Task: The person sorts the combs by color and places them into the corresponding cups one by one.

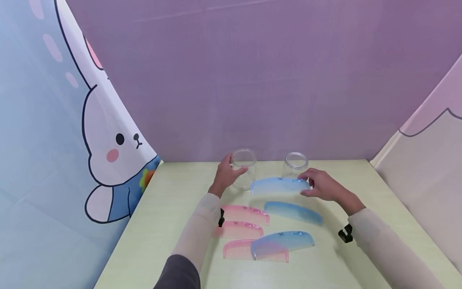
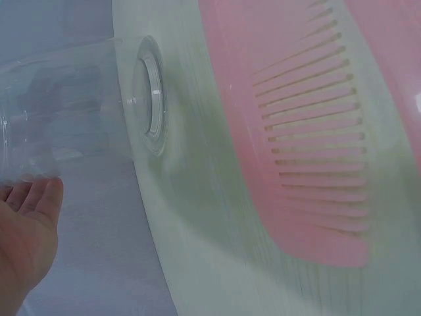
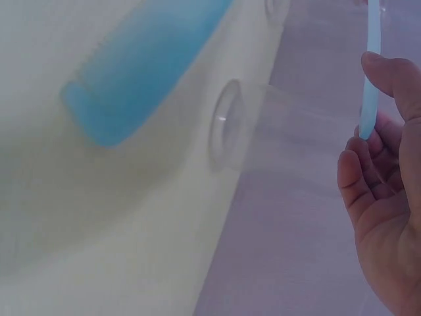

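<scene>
Near tbl's [image 1: 162, 224] 12 o'clock, L hand [image 1: 226, 176] grips clear cup [image 1: 244, 180]; R hand [image 1: 325, 186] pinches raised blue comb [image 1: 276, 186] by its 3 o'clock end; pink combs [image 1: 242, 228] twd 6 o'clock.

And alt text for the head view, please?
The right hand pinches a blue comb above a table, while the left hand holds a clear cup. A second cup stands behind the comb; two more blue combs and three pink combs lie nearer.

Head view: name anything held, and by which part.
The right hand holds a pale blue comb by its right end; the left hand grips a clear cup by its side.
</scene>
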Demonstrator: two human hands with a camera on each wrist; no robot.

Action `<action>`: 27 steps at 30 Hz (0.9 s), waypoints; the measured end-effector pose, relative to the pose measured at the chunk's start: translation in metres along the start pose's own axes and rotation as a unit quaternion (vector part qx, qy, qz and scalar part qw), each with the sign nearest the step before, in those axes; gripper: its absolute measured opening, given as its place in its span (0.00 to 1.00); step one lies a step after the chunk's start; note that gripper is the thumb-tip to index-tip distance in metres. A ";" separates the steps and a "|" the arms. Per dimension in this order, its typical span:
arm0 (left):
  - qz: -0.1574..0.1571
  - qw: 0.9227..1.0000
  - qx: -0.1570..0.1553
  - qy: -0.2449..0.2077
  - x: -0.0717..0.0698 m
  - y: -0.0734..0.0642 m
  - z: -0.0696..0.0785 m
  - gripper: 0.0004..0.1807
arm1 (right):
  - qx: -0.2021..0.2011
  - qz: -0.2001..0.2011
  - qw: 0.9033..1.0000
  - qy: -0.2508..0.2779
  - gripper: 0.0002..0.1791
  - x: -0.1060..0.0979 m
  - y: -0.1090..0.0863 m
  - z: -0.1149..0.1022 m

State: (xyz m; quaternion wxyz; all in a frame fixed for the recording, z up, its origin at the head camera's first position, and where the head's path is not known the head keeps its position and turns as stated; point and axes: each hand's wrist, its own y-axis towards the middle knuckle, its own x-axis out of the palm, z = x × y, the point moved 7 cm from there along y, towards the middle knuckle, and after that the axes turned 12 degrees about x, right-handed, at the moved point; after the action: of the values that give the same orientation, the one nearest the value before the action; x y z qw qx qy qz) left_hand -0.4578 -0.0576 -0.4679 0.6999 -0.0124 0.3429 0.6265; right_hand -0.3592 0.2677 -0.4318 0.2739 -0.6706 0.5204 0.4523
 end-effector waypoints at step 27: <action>-0.002 1.000 -0.011 0.006 -0.001 -0.001 0.002 0.45 | 0.048 0.108 0.993 -0.008 0.25 -0.030 0.037 -0.012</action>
State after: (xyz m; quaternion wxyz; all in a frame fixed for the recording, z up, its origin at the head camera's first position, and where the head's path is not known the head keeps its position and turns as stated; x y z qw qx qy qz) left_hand -0.4558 -0.0581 -0.4661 0.6988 -0.0242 0.3401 0.6289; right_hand -0.3916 0.2600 -0.3963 0.2592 -0.5928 0.6090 0.4589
